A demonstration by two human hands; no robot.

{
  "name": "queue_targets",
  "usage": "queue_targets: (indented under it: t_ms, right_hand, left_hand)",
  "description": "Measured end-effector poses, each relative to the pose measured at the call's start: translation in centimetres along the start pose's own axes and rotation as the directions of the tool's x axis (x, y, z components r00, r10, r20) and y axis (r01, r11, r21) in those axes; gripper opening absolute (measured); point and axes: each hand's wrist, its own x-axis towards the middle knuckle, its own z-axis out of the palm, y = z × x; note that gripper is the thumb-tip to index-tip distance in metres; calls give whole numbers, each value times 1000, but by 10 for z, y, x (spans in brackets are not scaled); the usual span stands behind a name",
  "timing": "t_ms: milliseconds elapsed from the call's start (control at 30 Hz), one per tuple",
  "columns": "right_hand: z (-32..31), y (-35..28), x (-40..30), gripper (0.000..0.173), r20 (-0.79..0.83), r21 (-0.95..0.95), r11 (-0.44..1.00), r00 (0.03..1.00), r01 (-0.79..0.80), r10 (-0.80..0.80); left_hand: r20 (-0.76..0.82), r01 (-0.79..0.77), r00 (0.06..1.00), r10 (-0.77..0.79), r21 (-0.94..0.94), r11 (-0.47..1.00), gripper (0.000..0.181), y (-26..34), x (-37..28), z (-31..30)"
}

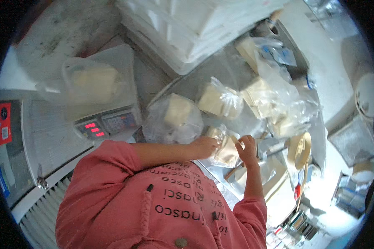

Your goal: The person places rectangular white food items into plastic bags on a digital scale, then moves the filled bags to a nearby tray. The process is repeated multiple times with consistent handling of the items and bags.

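Observation:
Just in front of my chest sits a clear plastic bag (229, 152) around a stack of pale, flat sheets that look like dough wrappers. My left hand (205, 147) is closed on the left edge of this bag, fingers curled in. At its right side is my right hand (248, 151), with thumb and fingers bent; whether they pinch the plastic is not clear. Beyond my left forearm lies a second bagged stack (178, 112), and a third, with its plastic gathered (219, 101), rests farther out.
To the left, a digital scale (95, 128) with lit red digits carries another bagged stack (96, 81). A large white plastic crate (187, 40) stands at the far side. More bagged stacks (258, 96) crowd the right, near a round yellowish container (299, 151).

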Motion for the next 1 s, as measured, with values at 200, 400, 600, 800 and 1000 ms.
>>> queue_targets:
  t_ms: [200,400,600,800,1000]
  right_hand:
    - [-11,-19,-23,11,-28,-9,1000,999,25,-26]
    - [-43,-79,-44,11,17,286,945,986,157,-168]
    - [-31,-71,-36,9,22,556,825,994,-101,107]
    - [14,-19,-16,21,-20,-40,997,997,-73,73]
    - [13,-11,-11,14,56,7,999,997,-46,46]
  left_hand:
    - [67,125,991,-116,-151,981,32,2,0,-8]
    - [170,-525,832,528,-67,849,67,10,3,0]
    - [474,-62,870,137,-171,983,35,15,-1,8]
    - [247,224,968,-46,-767,602,30,-31,-25,18]
    - [192,285,954,-230,-816,503,31,-34,-33,0]
